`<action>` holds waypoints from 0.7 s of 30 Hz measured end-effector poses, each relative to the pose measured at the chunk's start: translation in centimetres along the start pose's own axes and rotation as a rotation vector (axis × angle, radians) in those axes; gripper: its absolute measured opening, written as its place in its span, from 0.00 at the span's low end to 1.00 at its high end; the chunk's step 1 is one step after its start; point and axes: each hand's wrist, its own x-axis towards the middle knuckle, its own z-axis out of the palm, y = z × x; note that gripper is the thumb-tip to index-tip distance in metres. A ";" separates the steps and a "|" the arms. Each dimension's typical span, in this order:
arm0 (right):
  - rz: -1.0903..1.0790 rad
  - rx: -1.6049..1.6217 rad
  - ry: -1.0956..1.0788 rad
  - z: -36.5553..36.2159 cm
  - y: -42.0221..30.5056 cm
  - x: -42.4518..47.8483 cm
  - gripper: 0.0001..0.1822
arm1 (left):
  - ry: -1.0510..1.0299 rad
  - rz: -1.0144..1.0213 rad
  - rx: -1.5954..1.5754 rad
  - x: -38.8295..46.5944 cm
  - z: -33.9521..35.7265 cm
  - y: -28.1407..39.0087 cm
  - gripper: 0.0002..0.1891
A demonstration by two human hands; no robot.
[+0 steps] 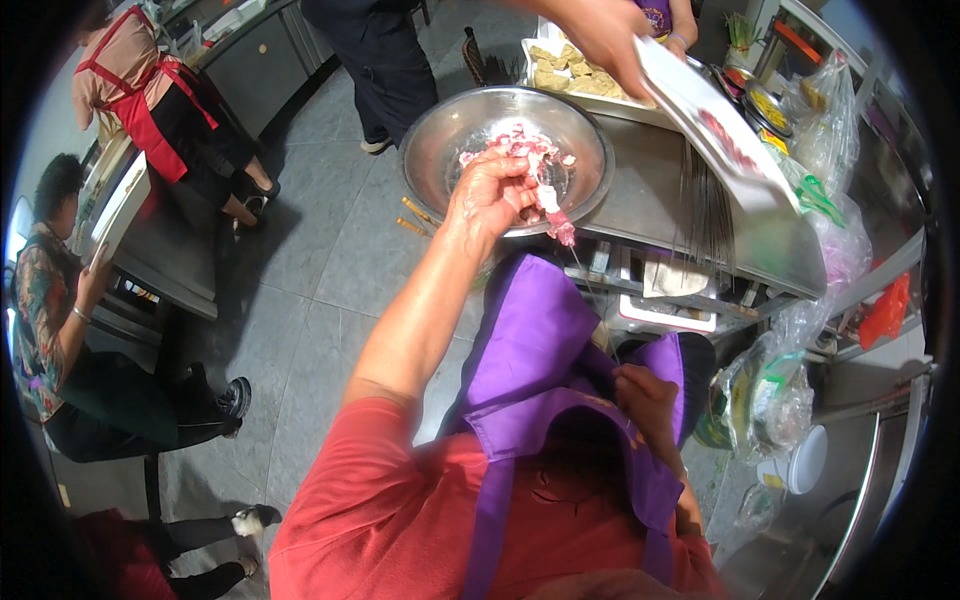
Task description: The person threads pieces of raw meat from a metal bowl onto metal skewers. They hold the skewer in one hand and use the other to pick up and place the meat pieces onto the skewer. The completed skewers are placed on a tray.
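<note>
My left hand (491, 191), wet, is over a wide steel bowl (431, 142) with its fingers curled around raw meat at the tip end of a thin metal skewer. Pink and white meat chunks (560, 225) are threaded on that skewer (592, 300), which slants down toward my lap. Its lower end is in the closed fist of my right hand (646, 394), in front of my purple apron (525, 330). Loose diced meat (517, 139) lies in the bowl beyond my left fingers.
Another person's hand (600, 45) holds a tilted white tray (720, 112) with red meat above the steel table (637, 180). Metal skewers (709, 210) hang over the table edge. Behind stands a tray of tan chunks (570, 71). Plastic bags (817, 127) are at right; co-workers stand and sit at left.
</note>
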 end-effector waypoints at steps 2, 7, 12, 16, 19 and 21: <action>0.002 -0.006 -0.002 0.0 0.0 0.0 0.06 | -0.002 0.005 0.001 0.0 -0.1 -0.1 0.16; 0.018 -0.031 -0.007 0.1 -0.7 -0.1 0.07 | 0.045 0.029 0.013 -0.2 0.2 -0.2 0.17; 0.004 -0.030 -0.014 0.3 -1.1 -0.1 0.07 | -0.013 0.023 0.111 -0.3 0.3 -0.1 0.17; 0.048 -0.022 -0.018 0.3 -1.2 -0.2 0.07 | -0.031 0.060 0.162 -0.9 1.2 -0.1 0.17; 0.079 -0.002 -0.013 0.3 -1.3 0.0 0.07 | -0.029 0.050 0.095 -0.8 1.1 -0.1 0.17; 0.098 0.018 -0.006 0.3 -1.2 0.0 0.07 | -0.011 0.028 0.057 -0.8 1.1 0.0 0.16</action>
